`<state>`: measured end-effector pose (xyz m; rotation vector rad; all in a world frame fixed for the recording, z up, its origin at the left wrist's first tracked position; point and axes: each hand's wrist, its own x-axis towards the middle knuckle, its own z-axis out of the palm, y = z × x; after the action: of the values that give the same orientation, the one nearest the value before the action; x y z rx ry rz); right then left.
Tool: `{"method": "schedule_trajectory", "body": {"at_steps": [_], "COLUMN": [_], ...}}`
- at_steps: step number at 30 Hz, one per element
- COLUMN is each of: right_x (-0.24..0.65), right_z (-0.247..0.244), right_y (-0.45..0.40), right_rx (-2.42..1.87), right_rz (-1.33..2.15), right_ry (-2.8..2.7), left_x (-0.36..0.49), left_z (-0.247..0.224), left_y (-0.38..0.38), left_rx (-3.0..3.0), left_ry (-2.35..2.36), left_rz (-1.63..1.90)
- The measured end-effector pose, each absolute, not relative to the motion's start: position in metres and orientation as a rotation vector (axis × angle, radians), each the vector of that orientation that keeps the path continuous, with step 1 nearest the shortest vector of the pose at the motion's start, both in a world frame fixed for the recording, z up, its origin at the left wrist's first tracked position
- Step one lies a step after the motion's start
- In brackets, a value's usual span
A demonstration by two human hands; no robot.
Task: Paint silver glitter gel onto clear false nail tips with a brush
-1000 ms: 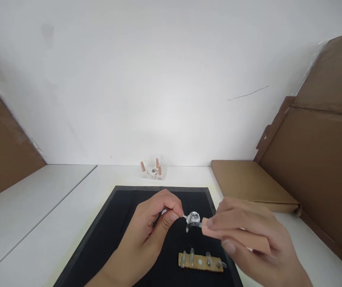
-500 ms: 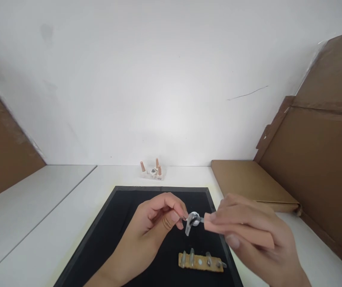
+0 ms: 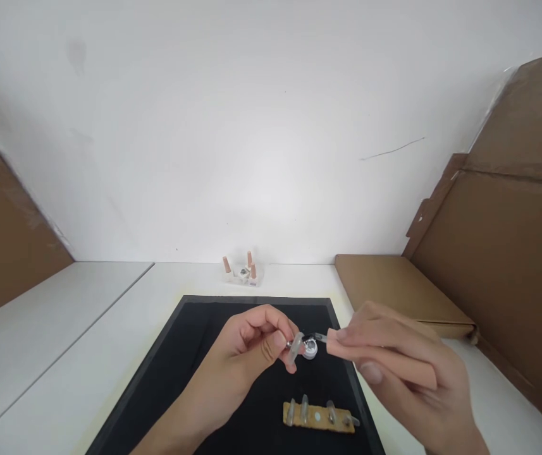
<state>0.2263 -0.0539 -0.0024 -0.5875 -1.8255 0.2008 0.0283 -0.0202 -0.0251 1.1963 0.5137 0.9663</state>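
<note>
The left hand's fingers (image 3: 277, 341) pinch a small translucent curved nail tip (image 3: 295, 348) at twelve o'clock of the tan rectangular strip (image 3: 318, 417), while the right hand's grip a pink-capped brush (image 3: 382, 361).

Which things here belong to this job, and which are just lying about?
In the job, I judge:
clear curved nail tip, at the left hand
peach-handled brush, in the right hand
round silver pot
tan strip holding clear tips
black mat

Lying about:
flat brown cardboard box
peach-capped bottles, perhaps related
</note>
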Motion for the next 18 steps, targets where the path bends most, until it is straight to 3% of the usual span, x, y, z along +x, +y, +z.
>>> {"method": "schedule_trajectory", "body": {"at_steps": [18], "right_x": [0.222], "right_z": [-0.004], "right_y": [-0.055], "right_rx": [-0.611], "right_rz": [0.219], "right_ry": [-1.862], "left_x": [0.034], "left_z": [-0.018], "left_y": [-0.018], "left_rx": [1.071], "left_ry": [0.611], "left_rz": [0.899]}}
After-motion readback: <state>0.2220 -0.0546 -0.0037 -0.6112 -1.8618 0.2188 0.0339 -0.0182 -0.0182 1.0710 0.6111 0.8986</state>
